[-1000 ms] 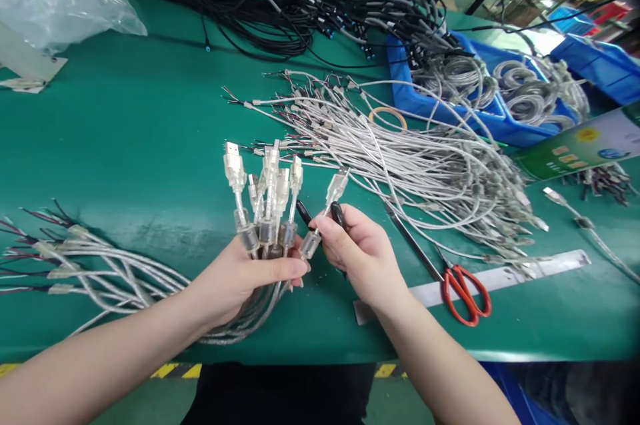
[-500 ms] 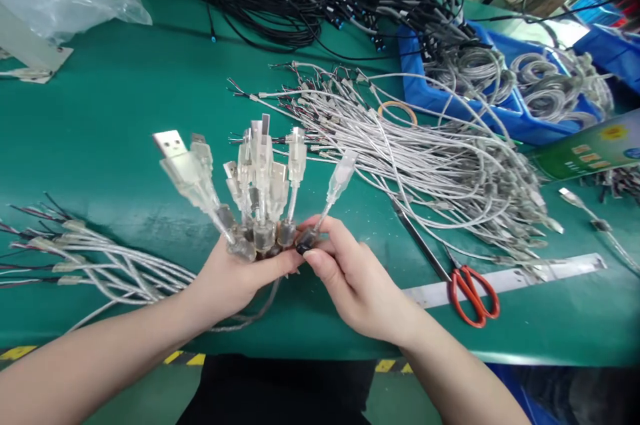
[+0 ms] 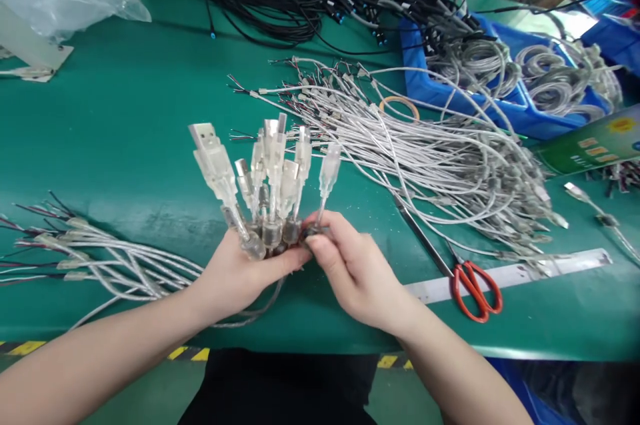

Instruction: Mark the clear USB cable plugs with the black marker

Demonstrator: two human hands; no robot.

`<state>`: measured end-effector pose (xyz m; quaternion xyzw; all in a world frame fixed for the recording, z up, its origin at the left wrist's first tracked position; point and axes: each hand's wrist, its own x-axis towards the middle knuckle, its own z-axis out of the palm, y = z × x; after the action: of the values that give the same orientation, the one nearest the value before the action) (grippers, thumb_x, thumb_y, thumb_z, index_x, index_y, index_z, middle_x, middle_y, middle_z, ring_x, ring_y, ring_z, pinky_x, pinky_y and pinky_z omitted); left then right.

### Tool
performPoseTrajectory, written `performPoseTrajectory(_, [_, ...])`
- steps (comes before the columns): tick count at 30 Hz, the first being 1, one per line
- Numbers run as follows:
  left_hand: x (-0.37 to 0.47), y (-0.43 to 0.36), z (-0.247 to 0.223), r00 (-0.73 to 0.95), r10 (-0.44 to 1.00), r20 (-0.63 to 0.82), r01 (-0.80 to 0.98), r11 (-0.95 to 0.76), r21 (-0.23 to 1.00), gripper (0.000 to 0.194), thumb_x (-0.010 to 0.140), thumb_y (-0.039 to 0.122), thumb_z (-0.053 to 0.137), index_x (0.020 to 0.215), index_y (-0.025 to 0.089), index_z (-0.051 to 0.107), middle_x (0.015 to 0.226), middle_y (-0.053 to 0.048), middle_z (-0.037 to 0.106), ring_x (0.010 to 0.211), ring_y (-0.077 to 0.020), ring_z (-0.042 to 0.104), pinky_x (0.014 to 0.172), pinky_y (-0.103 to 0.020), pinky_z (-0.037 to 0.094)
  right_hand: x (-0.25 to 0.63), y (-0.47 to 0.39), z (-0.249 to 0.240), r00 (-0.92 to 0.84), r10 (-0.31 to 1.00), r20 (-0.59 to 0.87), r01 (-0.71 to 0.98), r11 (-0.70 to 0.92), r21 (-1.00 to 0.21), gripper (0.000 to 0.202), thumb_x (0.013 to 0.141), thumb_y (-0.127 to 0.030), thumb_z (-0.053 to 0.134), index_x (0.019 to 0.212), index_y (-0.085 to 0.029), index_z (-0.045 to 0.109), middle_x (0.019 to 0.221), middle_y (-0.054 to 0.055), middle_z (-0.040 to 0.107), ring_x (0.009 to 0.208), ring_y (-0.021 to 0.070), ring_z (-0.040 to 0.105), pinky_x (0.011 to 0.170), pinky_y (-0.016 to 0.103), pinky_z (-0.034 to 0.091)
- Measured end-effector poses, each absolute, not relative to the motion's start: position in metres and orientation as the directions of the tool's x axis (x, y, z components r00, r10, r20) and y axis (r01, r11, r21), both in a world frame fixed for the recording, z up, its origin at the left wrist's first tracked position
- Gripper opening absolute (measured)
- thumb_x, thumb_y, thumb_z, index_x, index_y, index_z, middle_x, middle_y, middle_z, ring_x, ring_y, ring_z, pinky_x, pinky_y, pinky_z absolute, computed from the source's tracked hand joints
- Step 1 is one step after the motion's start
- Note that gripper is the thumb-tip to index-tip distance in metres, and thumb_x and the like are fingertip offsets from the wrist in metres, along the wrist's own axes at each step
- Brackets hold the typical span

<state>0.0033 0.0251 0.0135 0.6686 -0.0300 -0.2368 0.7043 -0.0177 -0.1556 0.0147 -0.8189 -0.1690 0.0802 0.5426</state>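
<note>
At frame centre, the left hand [image 3: 235, 275] grips a bundle of USB cables [image 3: 265, 178], plugs upright. The right hand [image 3: 350, 272] pinches one cable's ferrite bead [image 3: 309, 233]

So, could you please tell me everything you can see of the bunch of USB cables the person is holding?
The bunch of USB cables is a cluster of about eight clear-moulded plugs with metal tips, standing upright and fanned out above the green table. Each has a translucent barrel-shaped bead below the plug. The left hand grips the bunch at these beads; the right hand pinches the rightmost cable at its bead. The silvery braided leads trail left onto the table, ending in bare coloured wires.
</note>
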Motion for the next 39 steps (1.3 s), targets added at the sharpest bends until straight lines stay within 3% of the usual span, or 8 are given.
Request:
performPoseTrajectory(3, [0.001, 0.024, 0.015, 0.867, -0.395, -0.304, 0.313, -0.042, 0.949, 0.01, 0.072, 0.018, 0.079, 0.081, 0.018, 0.073, 0.072, 0.003, 0.07, 0.068, -0.0144, 0.062, 0.068, -0.022, 0.052, -0.014, -0.156, 0.011, 0.956, 0.284, 0.072, 0.17, -0.339, -0.925, 0.031, 0.104, -0.032, 0.036, 0.08, -0.016, 0.046, 0.067, -0.002, 0.044, 0.057, 0.0077, 0.039, 0.056, 0.023, 0.03])
performPoseTrajectory(8, [0.003, 0.02, 0.018, 0.845, -0.369, -0.388, 0.45, 0.097, 0.888, 0.022, 0.071, 0.019, 0.08, 0.092, 0.019, 0.073, 0.072, 0.004, 0.068, 0.063, -0.0119, 0.061, 0.062, -0.021, 0.052, -0.01, -0.158, 0.006, 0.957, 0.279, -0.081, -0.079, -0.018, -0.997, 0.038, 0.104, -0.043, 0.036, 0.101, -0.014, 0.06, 0.06, -0.004, 0.038, 0.052, 0.0061, 0.034, 0.051, 0.02, 0.03])
performPoseTrajectory(11, [0.003, 0.017, 0.02, 0.831, -0.346, -0.436, 0.507, 0.147, 0.85, 0.018, 0.069, 0.016, 0.082, 0.083, 0.017, 0.07, 0.072, 0.005, 0.068, 0.064, -0.0116, 0.061, 0.06, -0.02, 0.052, -0.008, -0.157, 0.004, 0.959, 0.26, -0.112, -0.143, 0.102, -0.984, 0.038, 0.103, -0.043, 0.038, 0.109, -0.014, 0.061, 0.058, -0.004, 0.038, 0.05, 0.006, 0.033, 0.047, 0.019, 0.028])
performPoseTrajectory(14, [0.003, 0.017, 0.021, 0.824, -0.313, -0.473, 0.531, 0.134, 0.837, 0.02, 0.066, 0.018, 0.084, 0.079, 0.016, 0.068, 0.07, 0.004, 0.067, 0.063, -0.0125, 0.063, 0.06, -0.021, 0.053, -0.007, -0.158, 0.002, 0.96, 0.254, -0.122, -0.178, 0.213, -0.961, 0.037, 0.102, -0.044, 0.042, 0.109, -0.014, 0.062, 0.057, -0.004, 0.036, 0.049, 0.0054, 0.031, 0.045, 0.018, 0.025])
performPoseTrajectory(20, [0.005, 0.021, 0.012, 0.764, -0.439, -0.473, 0.581, 0.152, 0.799, 0.024, 0.067, 0.022, 0.084, 0.085, 0.016, 0.069, 0.072, 0.0, 0.069, 0.067, -0.0143, 0.065, 0.062, -0.021, 0.055, -0.005, -0.157, 0.002, 0.944, 0.256, -0.206, -0.298, 0.402, -0.866, 0.021, 0.092, -0.035, 0.063, 0.098, -0.014, 0.062, 0.054, -0.008, 0.03, 0.043, 0.0027, 0.023, 0.04, 0.016, 0.017])
performPoseTrajectory(25, [0.006, 0.023, 0.009, 0.73, -0.46, -0.506, 0.621, 0.135, 0.772, 0.032, 0.065, 0.021, 0.085, 0.091, 0.016, 0.068, 0.068, -0.001, 0.068, 0.06, -0.0133, 0.062, 0.056, -0.02, 0.053, -0.004, -0.157, 0.001, 0.96, 0.188, -0.208, -0.271, 0.444, -0.854, 0.02, 0.09, -0.033, 0.065, 0.092, -0.014, 0.061, 0.052, -0.008, 0.031, 0.042, 0.0026, 0.025, 0.038, 0.015, 0.018])
performPoseTrajectory(39, [0.006, 0.023, 0.01, 0.723, -0.491, -0.486, 0.616, 0.14, 0.775, 0.031, 0.069, 0.021, 0.082, 0.095, 0.015, 0.067, 0.07, -0.003, 0.071, 0.062, -0.0154, 0.066, 0.059, -0.022, 0.054, -0.005, -0.156, 0.001, 0.968, 0.145, -0.206, -0.248, 0.403, -0.881, 0.031, 0.088, -0.04, 0.066, 0.08, -0.016, 0.048, 0.054, -0.008, 0.03, 0.043, 0.0025, 0.025, 0.038, 0.014, 0.02])
